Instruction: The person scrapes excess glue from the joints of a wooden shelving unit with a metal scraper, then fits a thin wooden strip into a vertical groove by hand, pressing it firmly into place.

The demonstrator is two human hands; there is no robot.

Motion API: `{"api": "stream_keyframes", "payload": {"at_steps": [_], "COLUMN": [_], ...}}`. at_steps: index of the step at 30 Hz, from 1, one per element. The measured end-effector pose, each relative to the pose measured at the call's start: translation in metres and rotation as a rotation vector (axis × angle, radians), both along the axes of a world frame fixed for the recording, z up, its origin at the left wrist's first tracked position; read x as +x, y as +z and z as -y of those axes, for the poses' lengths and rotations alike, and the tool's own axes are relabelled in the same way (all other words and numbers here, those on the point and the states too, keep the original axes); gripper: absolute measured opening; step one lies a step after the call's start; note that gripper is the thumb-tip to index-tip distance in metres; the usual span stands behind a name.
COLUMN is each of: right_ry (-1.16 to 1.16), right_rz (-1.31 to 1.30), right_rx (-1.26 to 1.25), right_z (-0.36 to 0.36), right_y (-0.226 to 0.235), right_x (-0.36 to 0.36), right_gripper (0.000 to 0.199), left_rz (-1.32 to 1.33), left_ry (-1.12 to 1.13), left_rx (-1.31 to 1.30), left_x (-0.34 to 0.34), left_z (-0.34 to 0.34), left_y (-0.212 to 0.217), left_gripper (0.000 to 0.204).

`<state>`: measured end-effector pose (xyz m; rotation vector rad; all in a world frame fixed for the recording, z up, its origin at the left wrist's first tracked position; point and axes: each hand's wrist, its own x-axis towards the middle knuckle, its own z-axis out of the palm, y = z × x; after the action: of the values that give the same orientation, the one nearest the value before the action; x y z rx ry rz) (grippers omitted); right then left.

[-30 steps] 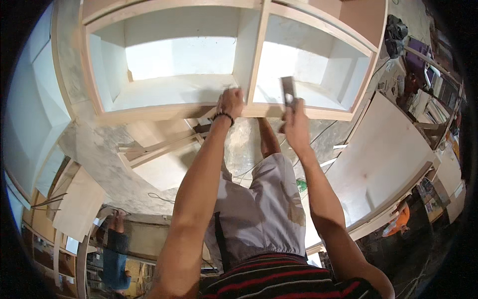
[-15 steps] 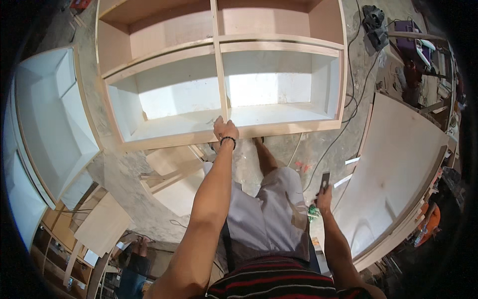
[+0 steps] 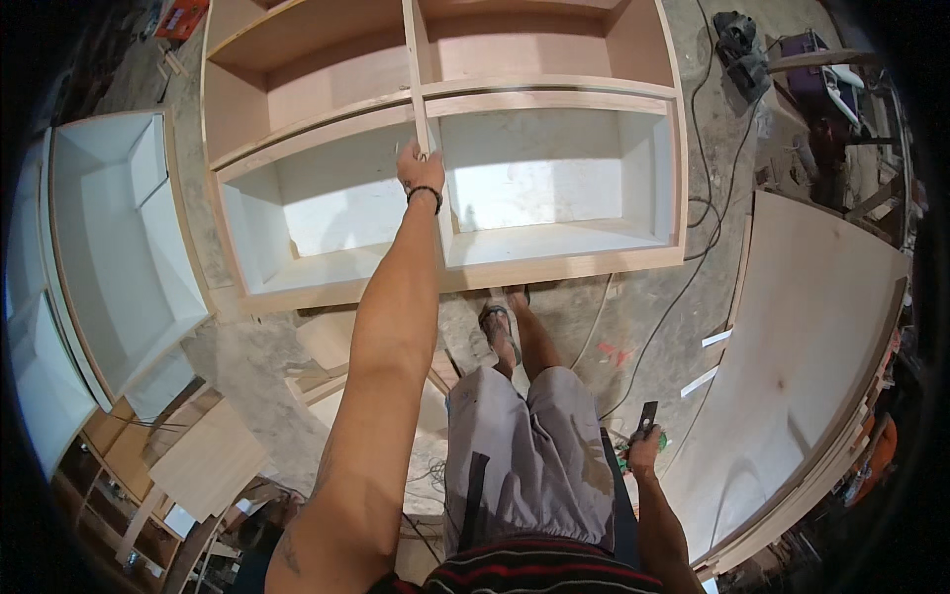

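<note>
My left hand (image 3: 421,168), with a dark beaded bracelet at its wrist, reaches out to the upright divider (image 3: 442,213) of a wooden cabinet (image 3: 346,289). Its fingers are closed at the divider's front edge; anything small between them is too unclear to name. The lower two compartments of the cabinet are lined in white, the upper ones are bare reddish wood. Low on the right, beside my knee, my right hand (image 3: 645,453) is closed round a dark flat blade (image 3: 648,416) that points away from me.
On the left stands a white-lined cabinet box (image 3: 119,247). A large plywood panel (image 3: 802,366) lies on the right with white strips (image 3: 700,381) near it. A black cable (image 3: 658,332) runs over the floor. Wood offcuts (image 3: 322,342) lie below the cabinet.
My left hand has moved up along the divider, away from its bottom end. The right hand has dropped slightly with the blade still in it. My feet now show more under the cabinet's edge.
</note>
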<state>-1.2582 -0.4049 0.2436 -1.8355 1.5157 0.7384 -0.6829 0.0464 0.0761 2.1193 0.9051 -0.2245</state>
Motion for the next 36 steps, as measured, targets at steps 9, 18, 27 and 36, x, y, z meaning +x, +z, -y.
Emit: {"api": "stream_keyframes", "payload": {"at_steps": [9, 18, 27, 36], "right_ry": [0.114, 0.419, -0.014, 0.049], "right_rz": [0.085, 0.126, 0.519, 1.181], "right_rx": [0.014, -0.262, -0.320, 0.033], "right_z": [-0.026, 0.004, 0.053, 0.139], "right_y": [0.039, 0.115, 0.154, 0.284], "right_x": [0.039, -0.052, -0.050, 0.129], "right_gripper": [0.019, 0.032, 0.026, 0.044], "left_rz": [-0.129, 0.040, 0.227, 0.157], "left_ry": [-0.415, -0.399, -0.304, -0.917], "left_rx": [-0.043, -0.301, -0.554, -0.880], "left_x": [-0.222, -0.424, -0.473, -0.329], "left_z": [-0.045, -0.130, -0.004, 0.366], "left_y": [0.048, 0.251, 0.316, 0.421], "left_gripper": [0.062, 0.019, 0.027, 0.018]}}
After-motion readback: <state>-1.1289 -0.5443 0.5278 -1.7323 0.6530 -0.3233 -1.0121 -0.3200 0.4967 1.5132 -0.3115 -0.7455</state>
